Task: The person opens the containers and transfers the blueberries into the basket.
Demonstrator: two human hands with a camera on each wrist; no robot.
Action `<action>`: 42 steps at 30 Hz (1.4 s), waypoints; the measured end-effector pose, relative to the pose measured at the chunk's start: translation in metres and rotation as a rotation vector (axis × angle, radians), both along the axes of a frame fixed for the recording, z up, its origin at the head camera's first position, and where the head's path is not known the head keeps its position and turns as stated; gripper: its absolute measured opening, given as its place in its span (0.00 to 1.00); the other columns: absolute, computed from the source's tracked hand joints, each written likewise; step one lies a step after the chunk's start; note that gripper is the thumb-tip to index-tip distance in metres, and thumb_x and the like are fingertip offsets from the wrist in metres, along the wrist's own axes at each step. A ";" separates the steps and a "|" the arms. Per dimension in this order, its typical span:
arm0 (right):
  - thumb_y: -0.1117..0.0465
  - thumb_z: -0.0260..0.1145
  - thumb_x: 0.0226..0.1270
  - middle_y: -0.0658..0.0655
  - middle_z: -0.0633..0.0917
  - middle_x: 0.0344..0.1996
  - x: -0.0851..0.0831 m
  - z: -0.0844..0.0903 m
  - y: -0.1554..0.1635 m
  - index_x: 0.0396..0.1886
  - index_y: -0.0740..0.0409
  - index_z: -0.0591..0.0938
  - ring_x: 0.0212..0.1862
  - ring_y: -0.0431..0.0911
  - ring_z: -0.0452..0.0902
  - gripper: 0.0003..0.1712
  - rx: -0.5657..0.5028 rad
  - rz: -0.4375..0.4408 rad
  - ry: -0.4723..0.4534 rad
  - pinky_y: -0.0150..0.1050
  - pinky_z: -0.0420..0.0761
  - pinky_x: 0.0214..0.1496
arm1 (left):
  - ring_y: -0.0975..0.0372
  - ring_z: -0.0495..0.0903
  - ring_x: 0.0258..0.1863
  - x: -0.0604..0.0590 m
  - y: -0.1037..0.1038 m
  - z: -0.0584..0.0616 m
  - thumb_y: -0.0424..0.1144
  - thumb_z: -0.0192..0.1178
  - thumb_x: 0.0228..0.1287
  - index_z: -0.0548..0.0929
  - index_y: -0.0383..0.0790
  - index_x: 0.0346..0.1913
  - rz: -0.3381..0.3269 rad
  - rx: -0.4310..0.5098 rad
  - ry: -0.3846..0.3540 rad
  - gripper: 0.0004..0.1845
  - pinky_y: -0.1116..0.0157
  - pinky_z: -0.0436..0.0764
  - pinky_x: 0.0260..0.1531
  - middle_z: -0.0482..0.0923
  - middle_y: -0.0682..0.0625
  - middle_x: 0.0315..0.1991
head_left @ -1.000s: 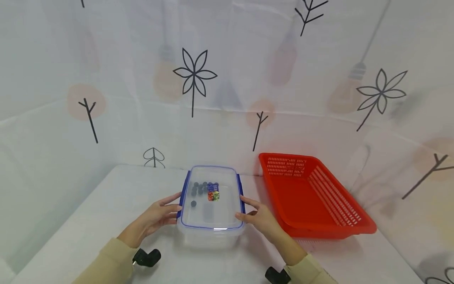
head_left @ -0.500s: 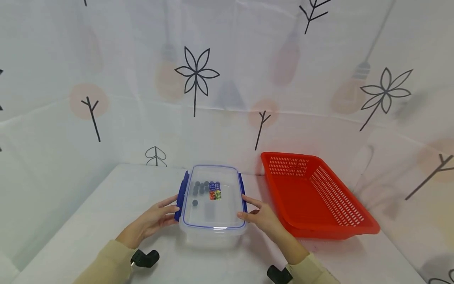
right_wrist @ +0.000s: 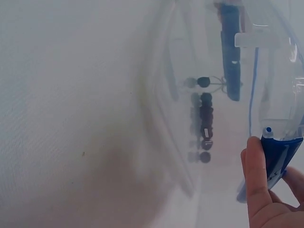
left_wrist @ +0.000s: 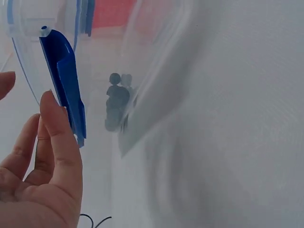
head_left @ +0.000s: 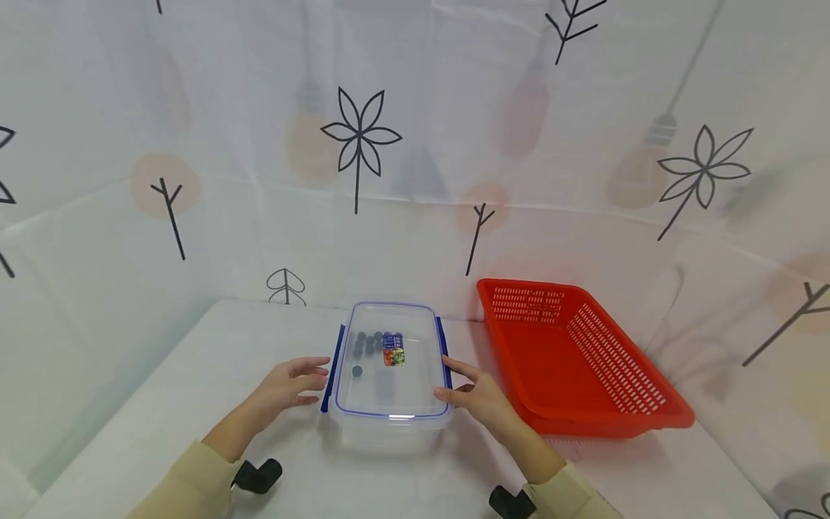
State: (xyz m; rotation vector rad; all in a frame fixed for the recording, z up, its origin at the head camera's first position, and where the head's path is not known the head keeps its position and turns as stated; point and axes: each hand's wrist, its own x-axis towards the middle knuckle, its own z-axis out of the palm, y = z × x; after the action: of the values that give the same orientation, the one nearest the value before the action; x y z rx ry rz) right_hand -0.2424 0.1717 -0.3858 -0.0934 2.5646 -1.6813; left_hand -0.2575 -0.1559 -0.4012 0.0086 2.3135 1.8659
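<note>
A clear plastic food container (head_left: 415, 389) with a blue-edged lid stands on the white table, round dark things (head_left: 369, 346) visible inside. Its left blue clip (left_wrist: 69, 80) stands swung away from the container wall. Beside that clip is my left hand (head_left: 285, 389), fingers relaxed and holding nothing; in the left wrist view its fingertips overlap the clip's lower part. At the opposite side my right hand (head_left: 480, 400) grips the container's edge, thumb over the lid rim and a finger at the right blue clip (right_wrist: 280, 159). A colourful label (head_left: 393, 349) sits on the lid.
To the right of the container a red plastic basket (head_left: 538, 404) with slotted walls stands on the table (head_left: 259, 339). Behind it all hangs a white patterned curtain (head_left: 415, 238). Black wrist devices (head_left: 258, 476) sit by both sleeves.
The left clip swings outward from the lid edge, showing broad half a second ago and now narrow. My left hand draws slightly left, off the clip. The right hand keeps its hold.
</note>
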 end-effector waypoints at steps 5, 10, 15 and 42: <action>0.49 0.67 0.59 0.62 0.70 0.61 -0.003 -0.005 0.003 0.64 0.54 0.72 0.43 0.52 0.80 0.34 -0.088 0.041 0.045 0.46 0.78 0.45 | 0.55 0.78 0.45 0.005 0.010 0.015 0.45 0.68 0.53 0.69 0.41 0.63 -0.031 -0.103 0.064 0.34 0.58 0.79 0.41 0.72 0.42 0.54; 0.54 0.62 0.65 0.64 0.69 0.62 -0.004 -0.007 0.005 0.64 0.57 0.69 0.48 0.55 0.78 0.29 -0.168 0.095 0.062 0.45 0.78 0.45 | 0.56 0.79 0.42 0.008 0.019 0.020 0.45 0.72 0.48 0.66 0.41 0.66 -0.082 -0.161 0.070 0.41 0.57 0.79 0.39 0.68 0.40 0.58; 0.61 0.59 0.67 0.67 0.68 0.62 -0.005 -0.005 0.006 0.67 0.61 0.64 0.44 0.55 0.79 0.30 -0.216 0.107 0.046 0.46 0.79 0.44 | 0.58 0.79 0.40 0.009 0.021 0.019 0.47 0.75 0.43 0.63 0.42 0.67 -0.109 -0.206 0.077 0.47 0.55 0.78 0.41 0.67 0.41 0.60; 0.68 0.51 0.69 0.67 0.76 0.52 -0.009 -0.006 0.004 0.65 0.74 0.62 0.37 0.52 0.78 0.27 -0.305 0.129 0.031 0.41 0.79 0.38 | 0.55 0.78 0.39 0.011 0.025 0.016 0.42 0.76 0.41 0.61 0.45 0.70 -0.074 -0.128 0.015 0.50 0.56 0.79 0.40 0.61 0.40 0.61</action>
State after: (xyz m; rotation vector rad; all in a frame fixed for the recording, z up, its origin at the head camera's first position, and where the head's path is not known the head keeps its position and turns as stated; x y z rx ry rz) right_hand -0.2516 0.1754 -0.3922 -0.2962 2.2465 -2.0170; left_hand -0.2461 -0.1313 -0.3852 0.0915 2.4031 1.6864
